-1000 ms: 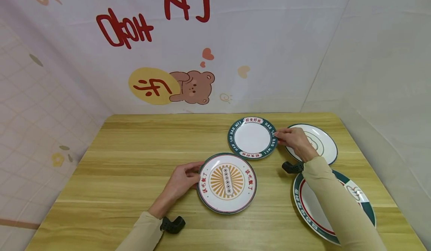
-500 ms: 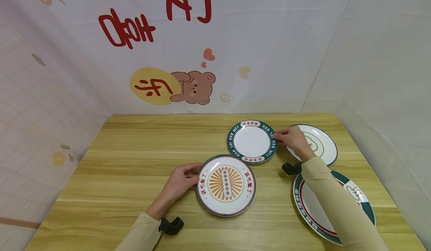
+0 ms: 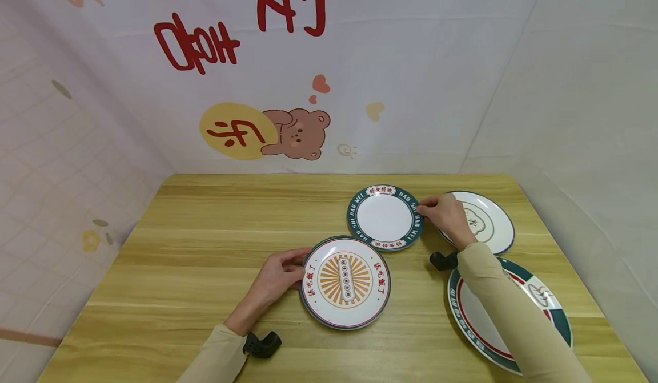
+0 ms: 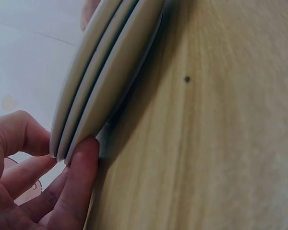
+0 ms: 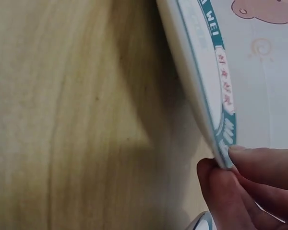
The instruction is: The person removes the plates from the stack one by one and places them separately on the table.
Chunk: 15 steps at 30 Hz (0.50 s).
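Note:
My left hand (image 3: 277, 274) grips the left rim of a short stack of plates (image 3: 345, 283), whose top plate has an orange sunburst and red lettering. Three stacked rims (image 4: 98, 72) show in the left wrist view, with the thumb at the top rim and fingers under the lowest. My right hand (image 3: 447, 218) pinches the right rim of a smaller white plate (image 3: 384, 217) with a green lettered border. Thumb above and fingers below, it holds that plate tilted off the table in the right wrist view. The smaller plate's near edge meets the stack's far edge in the head view.
Behind the right hand lies an oval white plate (image 3: 496, 223) with a blue rim. A large plate with a green and red border (image 3: 557, 326) lies nearer, partly under the right sleeve. The wooden table (image 3: 205, 246) ends at a printed wall cloth (image 3: 411, 57).
The green-bordered plate has come slightly nearer and turned a little, still in the right hand's pinch. The stack and left hand have barely shifted.

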Motion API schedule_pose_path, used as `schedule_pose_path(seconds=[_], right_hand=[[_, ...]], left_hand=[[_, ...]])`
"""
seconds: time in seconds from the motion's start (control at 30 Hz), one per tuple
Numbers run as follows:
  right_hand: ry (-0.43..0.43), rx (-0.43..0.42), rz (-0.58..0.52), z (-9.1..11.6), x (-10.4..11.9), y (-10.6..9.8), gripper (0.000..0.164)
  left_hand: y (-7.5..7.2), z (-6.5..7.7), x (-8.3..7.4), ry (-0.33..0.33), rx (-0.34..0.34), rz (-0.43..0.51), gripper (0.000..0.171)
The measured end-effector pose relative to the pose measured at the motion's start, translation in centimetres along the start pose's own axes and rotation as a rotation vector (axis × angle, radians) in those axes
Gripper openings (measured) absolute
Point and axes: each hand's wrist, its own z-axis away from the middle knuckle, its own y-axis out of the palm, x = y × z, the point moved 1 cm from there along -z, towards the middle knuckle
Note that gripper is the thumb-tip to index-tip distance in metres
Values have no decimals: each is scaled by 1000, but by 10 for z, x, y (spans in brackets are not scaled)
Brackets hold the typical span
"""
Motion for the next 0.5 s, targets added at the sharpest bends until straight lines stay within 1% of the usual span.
schedule_pose_path(seconds=[0.27, 0.5], right_hand=[[-19, 19, -32, 5, -4, 2, 36], [-71, 59, -84, 17, 0, -3, 48]], left_hand=[[0, 0, 2, -8, -8, 11, 47], [0, -2, 4, -7, -11, 22, 46]])
